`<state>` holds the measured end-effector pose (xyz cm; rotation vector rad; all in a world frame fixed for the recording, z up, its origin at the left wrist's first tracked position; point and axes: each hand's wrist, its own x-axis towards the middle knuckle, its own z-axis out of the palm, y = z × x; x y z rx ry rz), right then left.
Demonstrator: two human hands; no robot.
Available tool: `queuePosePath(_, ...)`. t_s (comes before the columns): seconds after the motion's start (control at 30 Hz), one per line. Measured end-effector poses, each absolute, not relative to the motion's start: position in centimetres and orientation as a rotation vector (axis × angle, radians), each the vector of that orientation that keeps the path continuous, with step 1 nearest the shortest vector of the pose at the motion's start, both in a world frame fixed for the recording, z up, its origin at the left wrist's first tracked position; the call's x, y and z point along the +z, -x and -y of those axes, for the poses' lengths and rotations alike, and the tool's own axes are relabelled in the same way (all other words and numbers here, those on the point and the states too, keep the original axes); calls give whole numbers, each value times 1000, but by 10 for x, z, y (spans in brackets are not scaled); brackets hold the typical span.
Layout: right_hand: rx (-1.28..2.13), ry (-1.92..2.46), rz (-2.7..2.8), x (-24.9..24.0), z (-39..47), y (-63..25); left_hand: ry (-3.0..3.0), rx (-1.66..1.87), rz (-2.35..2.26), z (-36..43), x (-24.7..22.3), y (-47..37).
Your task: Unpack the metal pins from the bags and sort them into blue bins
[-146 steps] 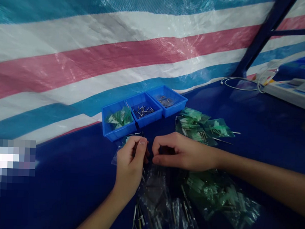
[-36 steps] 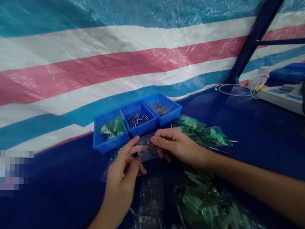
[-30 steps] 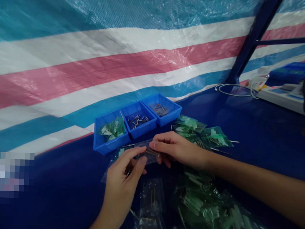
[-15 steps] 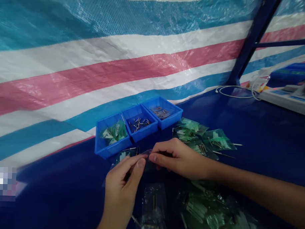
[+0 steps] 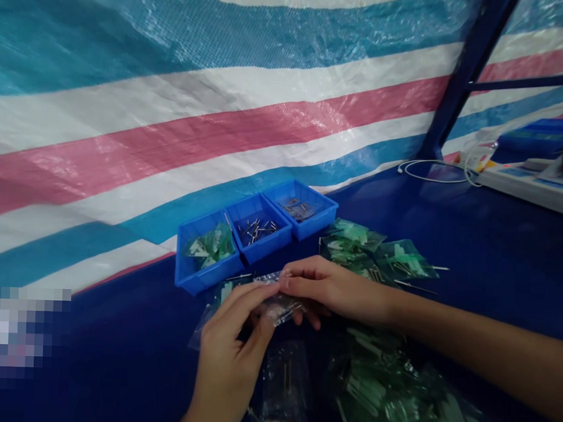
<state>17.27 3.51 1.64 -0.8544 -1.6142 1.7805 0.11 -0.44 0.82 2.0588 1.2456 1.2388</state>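
Between my two hands is a small clear plastic bag, its surface wrinkled and shiny; what it contains I cannot make out. My left hand pinches it from the left with thumb and fingers. On its upper right edge, my right hand grips with thumb and forefinger, the other fingers curled beneath. Below them another clear bag with thin metal pins lies on the blue table. Partly covered by my left hand is a further bag.
Three blue bins stand behind my hands: one with green bags, one with loose metal pins, one with clear bags. Green bags lie to the right, and a larger pile is in front. A white cable lies farther back.
The clear bag has tilted up and shows more between my hands. My left hand has shifted slightly right, and the lower fingers of my right hand have extended beneath the bag.
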Motion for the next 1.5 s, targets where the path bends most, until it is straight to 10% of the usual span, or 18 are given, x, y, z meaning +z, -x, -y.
queuePosePath(0.47, 1040, 816, 1972, 18, -28, -175, -1915, 1178, -1387, 5, 11, -2)
queuePosePath(1.0, 1738, 899, 1660, 17, -37, -176, -2086, 1221, -1252, 3, 4, -3)
queuePosePath(1.5, 1479, 710, 1842, 16, -32, -180, -1815, 1326, -1491, 4, 15, -7)
